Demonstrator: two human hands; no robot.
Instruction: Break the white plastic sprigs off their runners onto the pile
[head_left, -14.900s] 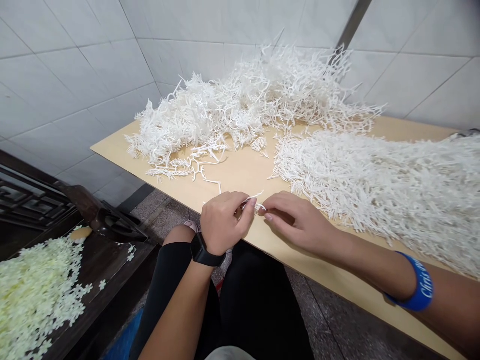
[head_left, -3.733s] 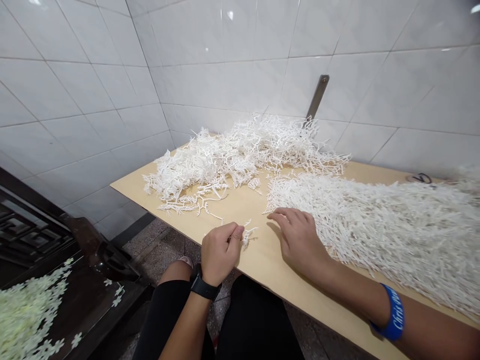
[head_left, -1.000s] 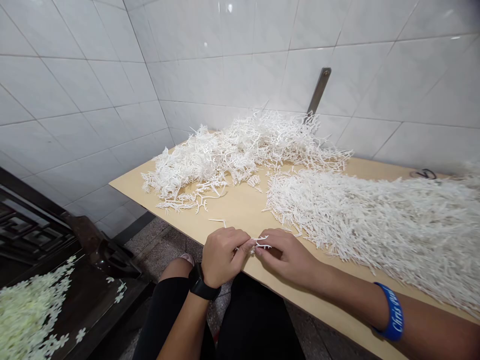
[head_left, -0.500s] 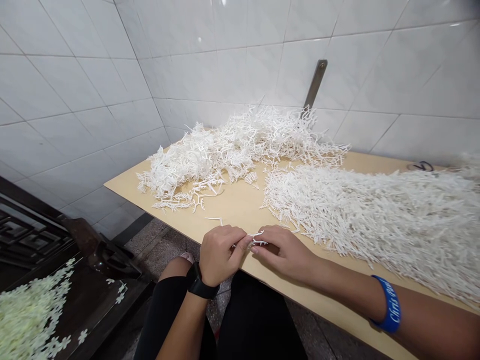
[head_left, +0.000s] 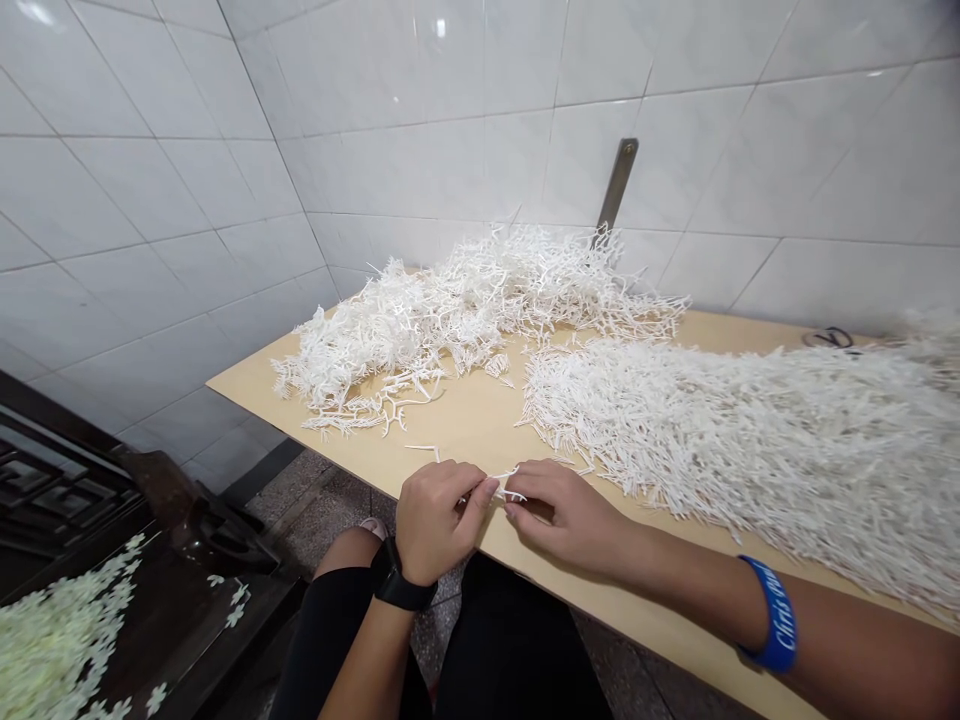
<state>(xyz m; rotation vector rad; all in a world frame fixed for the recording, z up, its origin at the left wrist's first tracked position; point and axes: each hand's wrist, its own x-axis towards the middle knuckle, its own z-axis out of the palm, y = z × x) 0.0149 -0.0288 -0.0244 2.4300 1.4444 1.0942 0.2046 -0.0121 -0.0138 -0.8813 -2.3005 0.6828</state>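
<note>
- White plastic sprig [head_left: 511, 492], forked, is held over the near edge of the counter [head_left: 360, 442]; its visible part runs roughly sideways between the hands, with the tips pointing toward the person's right.
- Left hand [head_left: 435, 518] pinches the sprig between thumb and bent forefinger, covering its other end.
- Right hand [head_left: 562, 512] has its thumb and fingers narrowly spaced at the tips of the sprig; whether they grip it, I cannot tell.
- Bent white stem [head_left: 436, 452] lies just beyond the left hand, one part running sideways and a short part turned toward the person.
- Small loose cluster [head_left: 496, 366] sits farther back, between the two piles.
- Tangled heap [head_left: 450, 300] of branched white pieces stretches along the back left of the counter.
- Dense white pile [head_left: 750, 430] covers much of the right side, close beyond the right forearm and leaving a bare strip in front.
- Metal bar [head_left: 618, 188] leans in front of the tiled wall [head_left: 480, 170], its lower end hidden by the tangled heap.
</note>
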